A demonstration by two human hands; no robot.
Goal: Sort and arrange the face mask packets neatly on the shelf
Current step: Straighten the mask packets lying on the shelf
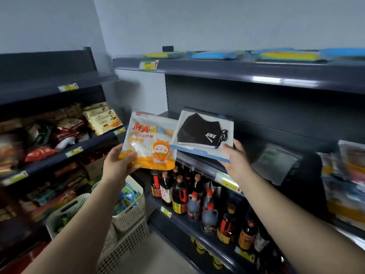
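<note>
My left hand (116, 165) grips the lower left corner of an orange and white packet (150, 139) printed "MASK" with a cartoon figure. My right hand (237, 157) holds a clear zip packet with a black cloth mask (203, 133) from below, tilted, at the front left of the dark middle shelf (209, 169). The two packets overlap slightly at their edges. Farther right on that shelf lies a clear packet (276, 163), and beyond it a blurred stack of colourful packets (347, 175). Blue and yellow packets (288, 55) lie flat on the top shelf (256, 74).
Below the middle shelf stand several dark sauce and oil bottles (197, 196). A left shelving unit holds snack bags (59, 135). On the floor sit stacked cream plastic baskets (130, 214), one with blue packets inside. Price tags (149, 65) line the shelf edges.
</note>
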